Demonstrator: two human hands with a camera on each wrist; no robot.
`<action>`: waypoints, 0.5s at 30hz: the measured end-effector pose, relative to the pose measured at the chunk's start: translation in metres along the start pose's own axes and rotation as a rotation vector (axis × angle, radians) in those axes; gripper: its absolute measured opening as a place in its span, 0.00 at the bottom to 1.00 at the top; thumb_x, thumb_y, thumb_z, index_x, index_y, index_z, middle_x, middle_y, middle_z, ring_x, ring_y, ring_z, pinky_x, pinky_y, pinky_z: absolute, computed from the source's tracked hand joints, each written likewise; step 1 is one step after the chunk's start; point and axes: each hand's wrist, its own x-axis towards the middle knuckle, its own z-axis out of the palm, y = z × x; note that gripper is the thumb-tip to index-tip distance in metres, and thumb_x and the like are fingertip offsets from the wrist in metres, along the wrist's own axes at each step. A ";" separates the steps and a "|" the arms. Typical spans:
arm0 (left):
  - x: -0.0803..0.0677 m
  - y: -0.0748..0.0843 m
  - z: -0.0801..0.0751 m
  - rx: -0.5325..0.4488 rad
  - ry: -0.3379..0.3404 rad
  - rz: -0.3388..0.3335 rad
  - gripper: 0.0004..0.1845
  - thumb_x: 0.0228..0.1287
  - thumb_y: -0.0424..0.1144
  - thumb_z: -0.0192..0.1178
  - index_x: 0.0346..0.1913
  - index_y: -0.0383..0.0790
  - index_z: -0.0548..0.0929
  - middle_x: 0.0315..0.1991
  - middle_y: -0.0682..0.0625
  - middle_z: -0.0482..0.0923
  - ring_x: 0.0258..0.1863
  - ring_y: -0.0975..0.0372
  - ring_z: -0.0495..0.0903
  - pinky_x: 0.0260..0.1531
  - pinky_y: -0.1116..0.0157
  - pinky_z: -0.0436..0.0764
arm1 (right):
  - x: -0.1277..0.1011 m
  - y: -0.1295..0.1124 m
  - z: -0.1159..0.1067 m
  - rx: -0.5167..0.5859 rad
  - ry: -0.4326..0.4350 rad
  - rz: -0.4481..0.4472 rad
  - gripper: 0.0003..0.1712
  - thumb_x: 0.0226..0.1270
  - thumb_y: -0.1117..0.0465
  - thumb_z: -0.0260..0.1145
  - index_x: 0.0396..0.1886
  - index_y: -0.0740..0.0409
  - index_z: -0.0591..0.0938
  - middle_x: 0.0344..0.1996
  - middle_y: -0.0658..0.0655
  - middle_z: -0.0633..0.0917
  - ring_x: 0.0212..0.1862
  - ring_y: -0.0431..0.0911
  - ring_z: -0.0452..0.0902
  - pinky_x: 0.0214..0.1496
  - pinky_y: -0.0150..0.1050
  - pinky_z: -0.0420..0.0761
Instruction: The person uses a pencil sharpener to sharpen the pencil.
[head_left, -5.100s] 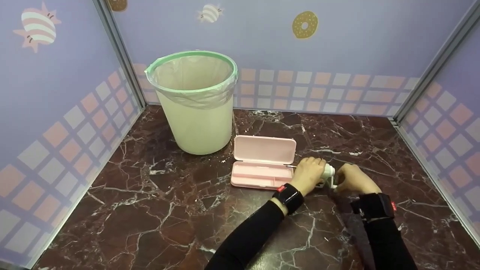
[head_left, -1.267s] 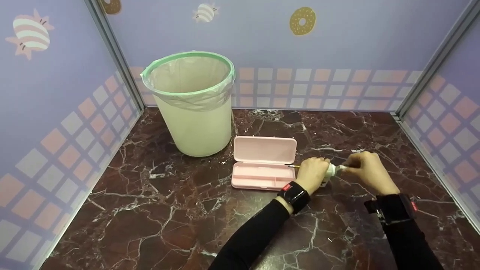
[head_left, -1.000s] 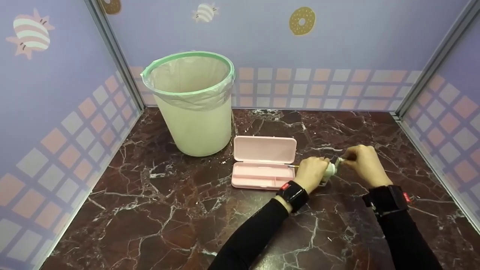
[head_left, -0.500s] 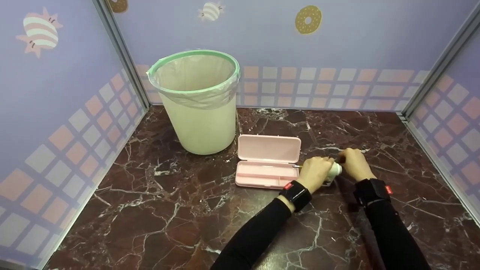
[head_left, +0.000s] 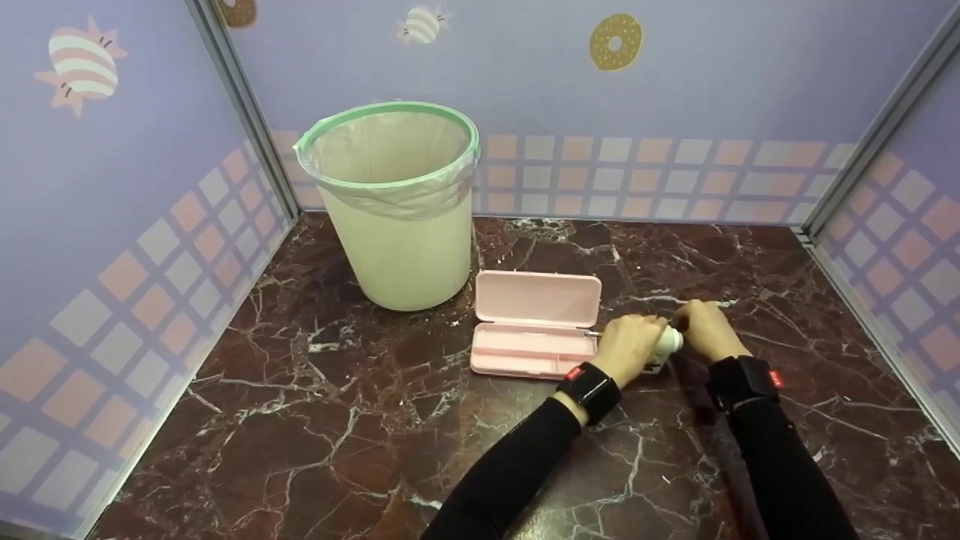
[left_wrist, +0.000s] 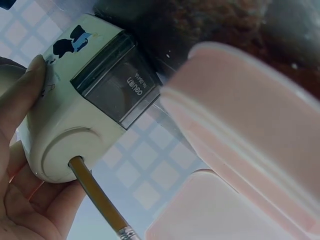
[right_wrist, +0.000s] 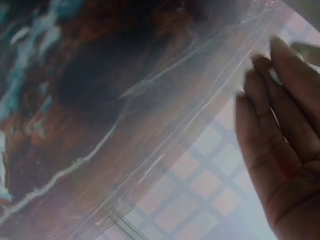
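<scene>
The left hand [left_wrist: 30,195] is wrapped round the pale body of a pencil sharpener [left_wrist: 55,112], thumb on one side and fingers on the other, probably to steady it against turning. The right hand [head_left: 703,328], at the sharpener's right end, has its fingers bent and the tips drawn together on a small pale piece [right_wrist: 273,75], most likely the crank's knob; the fingers hide most of it.

A pencil [left_wrist: 95,187] sits in the round hole at the sharpener's left end, pointing away from the crank, as the sharpener's layout seems to call for. Its shaft is smooth and yellow-brown, with a shiny ridged metal band toward the outer end. The sharpener is glossy plastic, rounded at the hole end and printed with dark and blue patches; a see-through smoky drawer [left_wrist: 120,87] is set in its side.

Just left of the hands lies an open pencil case [head_left: 514,362] of smooth pink plastic, a long rounded tray with dividers, its lid [head_left: 538,298] raised on the far side. The pencil's outer end reaches over its right end.

Farther left and back stands a pale, tapered bin [head_left: 401,259] with a green rim and a thin, wrinkled liner [head_left: 420,201]. Everything is set on a glossy, dark red table [head_left: 300,450] veined in white.
</scene>
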 end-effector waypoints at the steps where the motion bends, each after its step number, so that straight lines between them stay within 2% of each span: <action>1: 0.000 0.000 0.000 0.007 -0.003 0.002 0.22 0.49 0.53 0.73 0.48 0.54 0.84 0.43 0.62 0.86 0.37 0.68 0.85 0.34 0.71 0.83 | 0.000 -0.001 0.000 -0.001 -0.008 -0.002 0.06 0.44 0.77 0.63 0.18 0.67 0.83 0.21 0.64 0.85 0.27 0.58 0.79 0.33 0.52 0.77; 7: 0.000 0.003 -0.002 0.061 -0.017 0.011 0.24 0.50 0.57 0.71 0.50 0.54 0.83 0.41 0.60 0.86 0.37 0.68 0.85 0.33 0.71 0.83 | -0.004 -0.003 0.000 -0.005 -0.079 -0.031 0.07 0.42 0.75 0.64 0.17 0.62 0.85 0.20 0.59 0.85 0.24 0.48 0.74 0.29 0.44 0.75; 11: 0.000 0.004 -0.002 0.075 -0.022 -0.006 0.23 0.50 0.57 0.71 0.49 0.55 0.83 0.39 0.60 0.86 0.36 0.68 0.85 0.31 0.71 0.83 | -0.010 -0.005 0.001 -0.003 -0.126 -0.033 0.05 0.42 0.74 0.65 0.16 0.62 0.82 0.17 0.55 0.81 0.22 0.45 0.69 0.28 0.44 0.73; 15: -0.001 0.005 -0.002 0.076 -0.029 -0.028 0.24 0.50 0.59 0.71 0.49 0.55 0.83 0.39 0.61 0.86 0.36 0.69 0.85 0.30 0.71 0.82 | -0.017 -0.009 0.000 0.030 -0.155 -0.014 0.07 0.37 0.72 0.74 0.18 0.65 0.82 0.17 0.56 0.82 0.22 0.44 0.69 0.28 0.42 0.74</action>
